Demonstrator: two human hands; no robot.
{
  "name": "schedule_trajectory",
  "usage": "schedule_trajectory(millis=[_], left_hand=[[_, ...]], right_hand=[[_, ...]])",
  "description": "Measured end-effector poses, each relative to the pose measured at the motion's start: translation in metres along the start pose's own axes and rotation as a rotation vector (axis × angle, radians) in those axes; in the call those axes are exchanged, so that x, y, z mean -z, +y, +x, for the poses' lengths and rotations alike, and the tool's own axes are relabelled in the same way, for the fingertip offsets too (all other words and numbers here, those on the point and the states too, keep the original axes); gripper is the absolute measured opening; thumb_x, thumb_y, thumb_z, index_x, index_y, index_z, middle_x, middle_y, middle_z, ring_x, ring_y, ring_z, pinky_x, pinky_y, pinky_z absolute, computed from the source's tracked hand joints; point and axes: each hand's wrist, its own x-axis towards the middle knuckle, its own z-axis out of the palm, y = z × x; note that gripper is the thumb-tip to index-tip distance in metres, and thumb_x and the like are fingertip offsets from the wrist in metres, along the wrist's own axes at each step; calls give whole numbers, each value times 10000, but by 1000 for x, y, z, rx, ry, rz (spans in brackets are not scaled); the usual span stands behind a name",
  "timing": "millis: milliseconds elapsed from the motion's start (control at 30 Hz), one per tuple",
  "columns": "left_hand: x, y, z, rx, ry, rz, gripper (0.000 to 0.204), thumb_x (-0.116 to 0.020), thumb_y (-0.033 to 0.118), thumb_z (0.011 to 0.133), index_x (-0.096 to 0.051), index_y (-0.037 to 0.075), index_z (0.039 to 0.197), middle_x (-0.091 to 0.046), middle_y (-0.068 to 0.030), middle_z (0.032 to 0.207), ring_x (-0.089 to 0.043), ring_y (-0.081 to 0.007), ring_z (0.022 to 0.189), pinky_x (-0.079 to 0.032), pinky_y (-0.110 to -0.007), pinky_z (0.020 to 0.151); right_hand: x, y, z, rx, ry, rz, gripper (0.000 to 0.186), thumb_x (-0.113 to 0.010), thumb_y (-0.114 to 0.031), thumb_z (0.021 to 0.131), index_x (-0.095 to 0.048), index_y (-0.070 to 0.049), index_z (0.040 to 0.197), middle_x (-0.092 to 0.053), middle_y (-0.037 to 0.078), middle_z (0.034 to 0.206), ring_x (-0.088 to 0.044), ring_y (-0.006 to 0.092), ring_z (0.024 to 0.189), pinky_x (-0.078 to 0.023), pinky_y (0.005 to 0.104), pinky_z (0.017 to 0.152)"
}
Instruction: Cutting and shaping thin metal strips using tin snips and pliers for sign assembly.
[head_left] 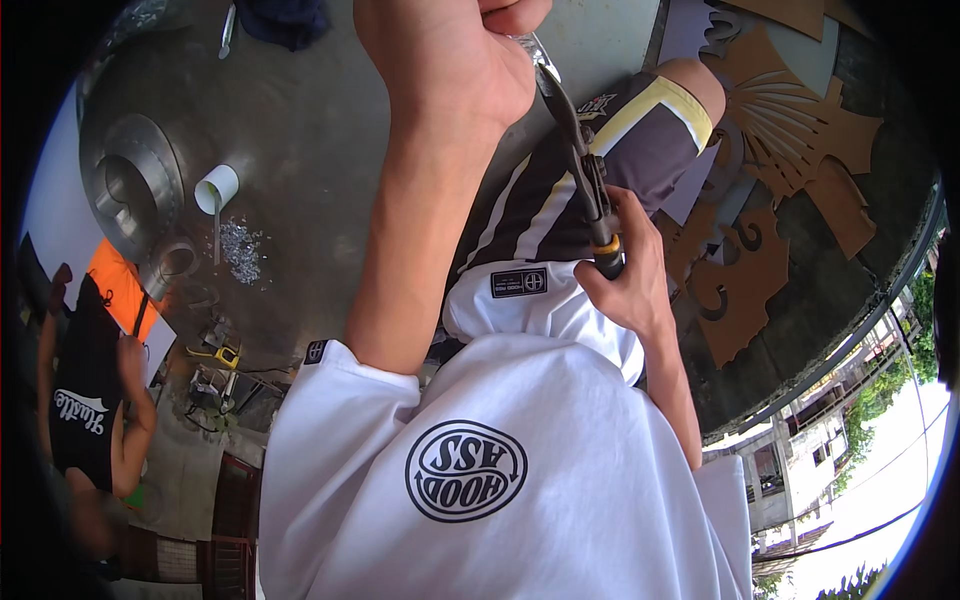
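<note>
My left hand (pixel 445 70) is at the top of the view, raised on an outstretched forearm, its fingers curled closed and partly cut off by the frame. A shiny silver end shows beside that fist; what exactly it grips is hidden. Running down from there is a dark metal hand tool (pixel 572 125) with a pivot partway along and a black grip with a yellow band. My right hand (pixel 637 265) is wrapped around the grip end, close to my lap. The tool lies slantwise above my dark shorts (pixel 625 140).
A white cup (pixel 217 188) lies tipped on the grey surface beside scattered small silver pieces (pixel 240 250). Curved metal rings (pixel 140 180) sit farther left. Brown cut-out shapes (pixel 745 290) spread along the right. Another person (pixel 90 400) is at the left, near a yellow-and-black tape measure (pixel 226 355).
</note>
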Motion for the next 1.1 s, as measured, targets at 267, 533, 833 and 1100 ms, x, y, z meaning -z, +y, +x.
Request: schedule_trajectory(millis=[267,533,833,1100], left_hand=[[5,-8,-5,86,59,-77,374,-394,362,1106,-413,149,798,-224,67,619,-164,-67,510,-150,-248,429],[9,-7,-3,106,47,-90,388,-385,369,1107,-401,153,786,-215,68,614,-155,-70,503,-147,-248,425],[9,-9,4,100,58,-74,386,-379,360,1109,-403,152,785,-210,68,613,-149,-71,503,-143,-249,423],[11,-17,2,117,92,-132,374,-380,352,1109,-404,155,791,-209,69,616,-150,-71,507,-141,-250,421]], right_hand=[[-2,-3,7,-65,4,50,569,-659,-75,600,-519,72,1131,-624,257,950,-612,460,895,-489,416,899],[-5,6,11,26,74,25,594,-678,-80,605,-510,36,1163,-662,273,973,-652,460,981,-498,394,903],[5,1,16,-136,-29,77,711,-702,-86,610,-451,4,1269,-637,232,1053,-653,407,937,-500,391,907],[4,37,-12,99,-40,146,892,-749,-108,539,-315,29,1306,-406,188,1177,-566,361,1039,-449,391,977]])
